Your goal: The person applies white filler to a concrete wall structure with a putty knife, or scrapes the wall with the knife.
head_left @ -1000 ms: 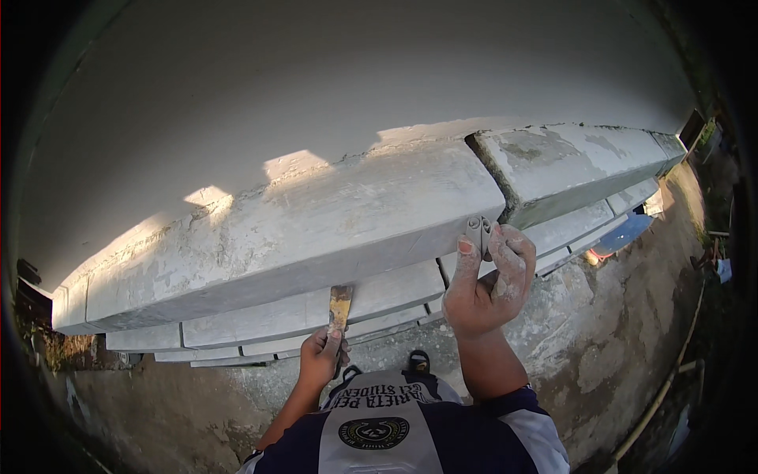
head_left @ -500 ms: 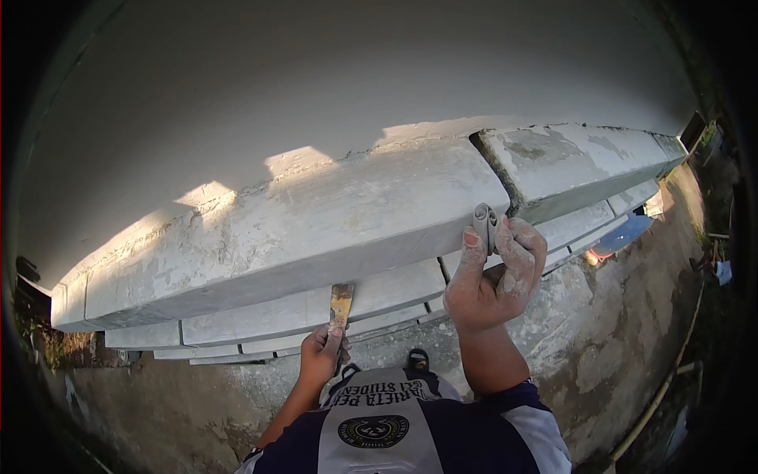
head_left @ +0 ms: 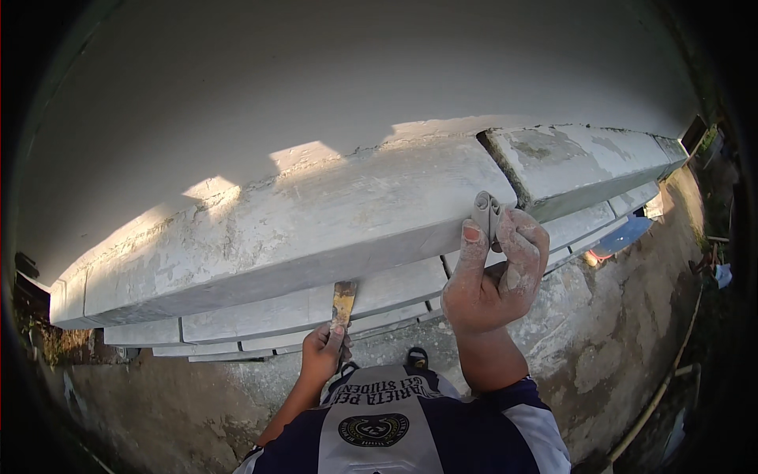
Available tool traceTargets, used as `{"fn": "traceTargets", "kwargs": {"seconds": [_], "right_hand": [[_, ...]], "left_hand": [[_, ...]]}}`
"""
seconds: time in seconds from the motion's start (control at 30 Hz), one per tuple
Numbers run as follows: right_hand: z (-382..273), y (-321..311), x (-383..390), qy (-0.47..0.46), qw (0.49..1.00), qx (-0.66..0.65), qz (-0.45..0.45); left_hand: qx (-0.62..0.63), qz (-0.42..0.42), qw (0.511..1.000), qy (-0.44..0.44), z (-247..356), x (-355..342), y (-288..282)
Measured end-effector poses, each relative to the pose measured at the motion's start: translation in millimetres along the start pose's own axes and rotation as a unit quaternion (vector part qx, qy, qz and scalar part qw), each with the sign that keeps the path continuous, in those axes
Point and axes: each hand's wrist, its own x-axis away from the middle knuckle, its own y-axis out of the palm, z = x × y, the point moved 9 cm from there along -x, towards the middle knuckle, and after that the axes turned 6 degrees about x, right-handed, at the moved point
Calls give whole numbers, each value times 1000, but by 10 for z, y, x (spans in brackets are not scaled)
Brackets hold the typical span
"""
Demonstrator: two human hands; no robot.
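Observation:
My right hand (head_left: 496,292), coated in pale dust, is raised in front of the ledge's front edge. Between its thumb and fingers is a folded grey piece of sandpaper (head_left: 485,217), its ends curled into small rolls. Low on the left, my left hand (head_left: 322,347) grips a putty knife (head_left: 343,300) with a stained, yellowish blade pointing up. Behind both hands runs the grey-white plastered ledge (head_left: 316,213), rough and patchy on top. In this view I cannot tell whether the sandpaper touches the ledge.
A dark gap separates the ledge from another plastered block (head_left: 584,162) on the right. Lower steps (head_left: 260,316) descend below it to a worn concrete floor (head_left: 584,347). A pale wall (head_left: 379,71) rises behind. Toward the right lie a blue object (head_left: 624,237) and a long pole (head_left: 655,395).
My right hand has risen slightly with the sandpaper. The left hand keeps its grip on the putty knife, almost still. The view has shifted a little.

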Motion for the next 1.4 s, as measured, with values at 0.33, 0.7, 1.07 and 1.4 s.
{"fn": "traceTargets", "kwargs": {"seconds": [0.33,0.7,1.07,1.4], "right_hand": [[65,-16,469,-11,1000,5,-27],[-29,32,440,-12,999,-17,-32],[-82,27,151,-20,1000,6,-12],[80,-86,49,2,999,41,29]], "left_hand": [[-42,-7,999,17,-8,-26,0],[-34,-7,999,13,-7,-21,-5],[-35,-7,999,14,10,-26,-14],[-27,-17,999,13,6,-24,9]]}}
